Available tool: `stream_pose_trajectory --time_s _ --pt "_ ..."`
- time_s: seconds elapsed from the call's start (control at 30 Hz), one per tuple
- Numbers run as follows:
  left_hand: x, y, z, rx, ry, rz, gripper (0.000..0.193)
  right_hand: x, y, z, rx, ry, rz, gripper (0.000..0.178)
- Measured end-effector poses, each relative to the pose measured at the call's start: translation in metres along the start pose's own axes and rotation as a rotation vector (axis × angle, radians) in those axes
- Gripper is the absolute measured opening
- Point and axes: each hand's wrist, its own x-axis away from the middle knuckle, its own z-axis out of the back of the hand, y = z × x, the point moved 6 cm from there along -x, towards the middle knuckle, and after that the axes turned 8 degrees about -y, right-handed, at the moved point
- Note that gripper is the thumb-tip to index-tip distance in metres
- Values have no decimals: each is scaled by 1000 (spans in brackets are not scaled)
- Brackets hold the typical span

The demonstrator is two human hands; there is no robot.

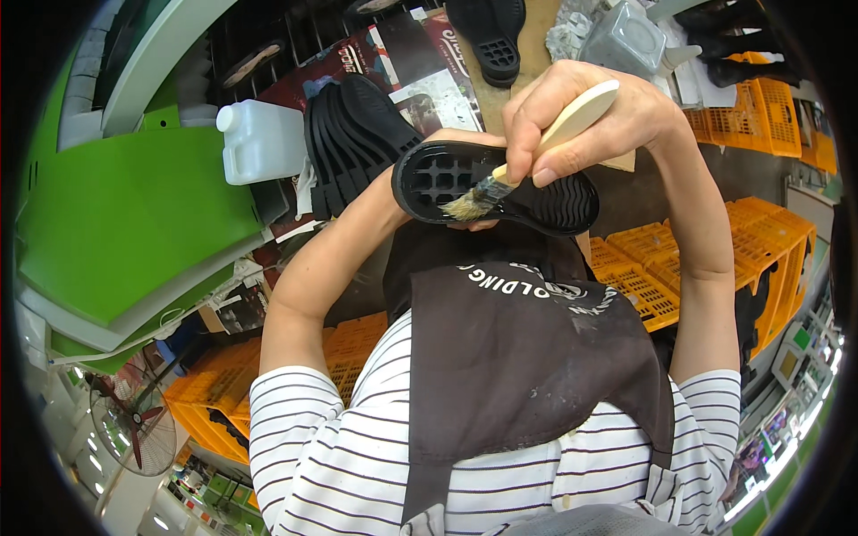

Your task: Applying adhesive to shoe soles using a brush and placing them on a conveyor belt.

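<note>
Centre: black moulded rubber shoe sole point(527, 192), gridded side up, gripped from beneath by the left hand point(465, 143), fingers mostly hidden. At 1 o'clock, the right hand point(585, 116) pinches a wooden-handled brush point(536, 152), bristles touching the sole. At 10 o'clock: stacked black soles point(353, 134), white plastic jug point(259, 138).

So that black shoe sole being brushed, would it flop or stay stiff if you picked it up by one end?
The black shoe sole probably stays fairly stiff: the left hand supports it only from behind, yet it shows no sag. Its open grid of cavities suggests it is light. The ridged tread likely grips well.
</note>
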Motion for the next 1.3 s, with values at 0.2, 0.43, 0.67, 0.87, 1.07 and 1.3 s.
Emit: stream_pose_trajectory --time_s 0.2,0.43,0.67,0.87,1.07,1.3 --pt "-1 -7 15 201 -129 224 58 23 6 1 -35 9 -93 17" --pt "10 11 18 232 -259 -31 69 69 1 11 154 222 -175 13" --pt "14 20 -2 158 -202 -246 72 51 -25 -13 353 452 62 22" --pt "17 15 -11 162 -234 -255 69 55 -2 -15 299 571 -67 20" --pt "20 13 -12 52 -100 -292 62 81 5 -3 605 748 -140 16" --pt "19 12 -5 -240 97 -438 57 69 10 -18 635 990 -157 13"
